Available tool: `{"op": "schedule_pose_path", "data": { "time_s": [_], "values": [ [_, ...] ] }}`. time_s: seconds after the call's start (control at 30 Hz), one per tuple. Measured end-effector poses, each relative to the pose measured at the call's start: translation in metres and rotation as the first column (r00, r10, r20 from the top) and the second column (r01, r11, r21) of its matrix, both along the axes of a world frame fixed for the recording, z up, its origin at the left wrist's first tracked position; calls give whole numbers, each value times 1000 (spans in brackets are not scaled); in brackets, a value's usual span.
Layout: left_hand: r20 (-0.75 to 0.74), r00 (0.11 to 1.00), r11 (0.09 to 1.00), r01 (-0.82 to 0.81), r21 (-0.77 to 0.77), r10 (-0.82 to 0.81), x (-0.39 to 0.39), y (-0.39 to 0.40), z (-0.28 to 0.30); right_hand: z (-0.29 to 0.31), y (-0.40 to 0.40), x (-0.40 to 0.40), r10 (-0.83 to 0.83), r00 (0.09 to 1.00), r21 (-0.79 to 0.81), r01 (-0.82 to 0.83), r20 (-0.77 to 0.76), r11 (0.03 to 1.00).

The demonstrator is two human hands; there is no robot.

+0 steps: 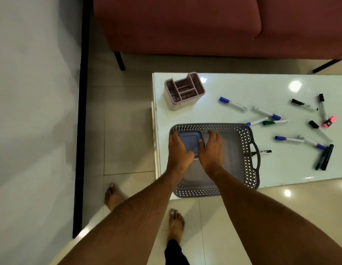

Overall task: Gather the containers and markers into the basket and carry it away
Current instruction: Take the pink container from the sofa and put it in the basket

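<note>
Our left hand (178,150) and right hand (209,150) had fingers clasping the box (190,141) into the basket (244,148); caddy (183,90) at eleven o'clock and markers (233,103) at two remained on the counter (233,83).

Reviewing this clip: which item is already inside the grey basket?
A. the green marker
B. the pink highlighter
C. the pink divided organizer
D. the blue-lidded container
D: both hands, left hand and right hand, grip the blue-lidded container inside the grey basket; the other three items lie outside it on the table.
</note>
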State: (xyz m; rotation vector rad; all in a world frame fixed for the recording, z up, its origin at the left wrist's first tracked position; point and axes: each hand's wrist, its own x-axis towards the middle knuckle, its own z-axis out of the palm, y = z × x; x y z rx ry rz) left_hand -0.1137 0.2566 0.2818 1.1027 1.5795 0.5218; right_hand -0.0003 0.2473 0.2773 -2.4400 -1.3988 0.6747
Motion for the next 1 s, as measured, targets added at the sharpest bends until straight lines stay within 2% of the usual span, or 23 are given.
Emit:
{"op": "schedule_pose_path", "data": {
  "time_s": [0.1,0.17,0.27,0.5,0.67,0.8,1.0],
  "values": [
    [61,998,999,24,-28,-22,-15,10,17,16,9,-12,30,996,65,-36,87,997],
    [81,996,998,42,-46,-38,-33,27,29,30,24,-24,41,995,79,-48,92,996],
    [55,997,999,45,9,-45,-76,67,45,48,50,-44,79,991,87,-88,107,992],
    [-252,964,981,122,147,-82,-186,179,101,95,134,-104,145,987,79,-150,66,985],
    [-432,893,945,241,220,-128,-231,244,147,138,212,-135,222,964,102,-238,146,966],
    [-487,865,934,267,236,-124,-240,297,172,161,269,-141,266,947,145,-293,178,945],
    [-553,824,898,331,290,-125,-228,404,183,171,375,-126,246,951,161,-278,189,947]
  ]
}}
